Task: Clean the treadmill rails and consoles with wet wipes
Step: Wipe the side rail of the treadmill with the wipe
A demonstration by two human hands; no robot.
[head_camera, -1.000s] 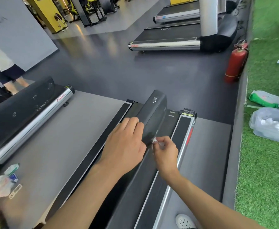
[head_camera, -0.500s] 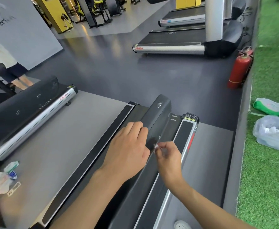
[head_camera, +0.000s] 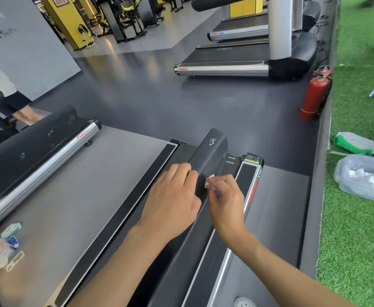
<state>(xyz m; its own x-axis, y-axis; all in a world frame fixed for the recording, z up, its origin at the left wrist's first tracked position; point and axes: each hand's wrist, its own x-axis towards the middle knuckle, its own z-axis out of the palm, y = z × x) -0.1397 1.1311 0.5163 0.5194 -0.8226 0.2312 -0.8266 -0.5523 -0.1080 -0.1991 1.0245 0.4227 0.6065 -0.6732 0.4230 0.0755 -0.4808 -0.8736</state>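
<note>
A black treadmill handrail (head_camera: 213, 149) runs away from me above the belt. My left hand (head_camera: 172, 198) lies over its top and left side, fingers curled on it. My right hand (head_camera: 224, 200) pinches a small crumpled white wet wipe (head_camera: 209, 180) against the rail's right face. Below the rail lies the treadmill's silver side rail (head_camera: 251, 180) with a black tread strip and a red stripe.
Another treadmill's black rail (head_camera: 28, 142) stands at left, a person's legs (head_camera: 24, 114) behind it. Wipe packs and a bag (head_camera: 2, 244) lie on the grey mat. At right: a red extinguisher (head_camera: 313, 96), green turf, a wipe pack (head_camera: 354, 144), a clear bag of used wipes (head_camera: 365, 176).
The view has tilted up slightly. My right hand with the wipe has slid a little along the rail's right face; the left hand keeps its hold on the rail.
</note>
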